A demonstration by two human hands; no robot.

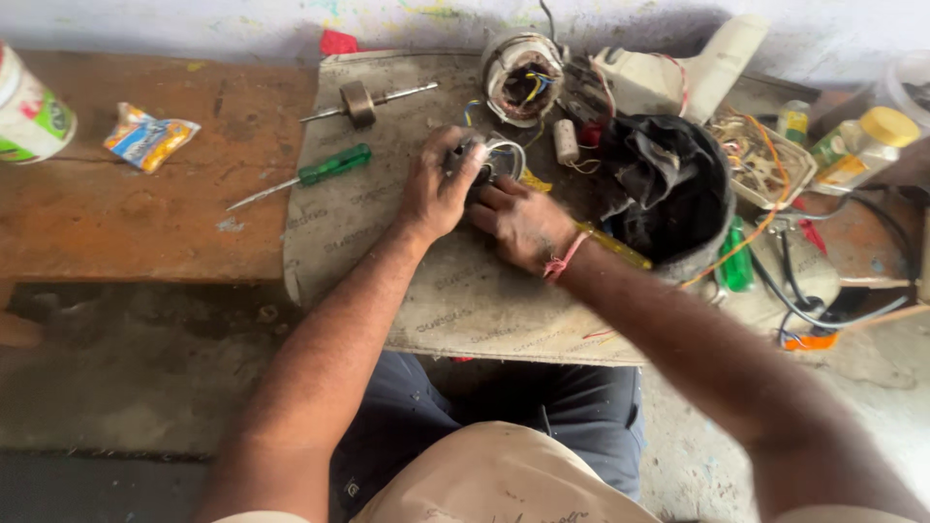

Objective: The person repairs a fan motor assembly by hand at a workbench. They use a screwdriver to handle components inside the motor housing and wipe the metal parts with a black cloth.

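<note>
My left hand [438, 189] grips a small round metal motor part [499, 160] on a worn board [387, 242]. My right hand [520, 221], with a red thread on its wrist, touches the same part from the near side; a yellow-handled tool [615, 248] runs under that wrist, and whether the hand grips it is hidden. Just beyond the part stands a motor stator with coloured wires [523, 77].
A green-handled screwdriver [310, 176] and a rotor on a shaft [363, 101] lie at the board's left. A black bucket with dark cloth [673, 189], a tray of wires [760, 155], jars [867, 145] and cables crowd the right. A snack wrapper [147, 137] lies on the wooden bench.
</note>
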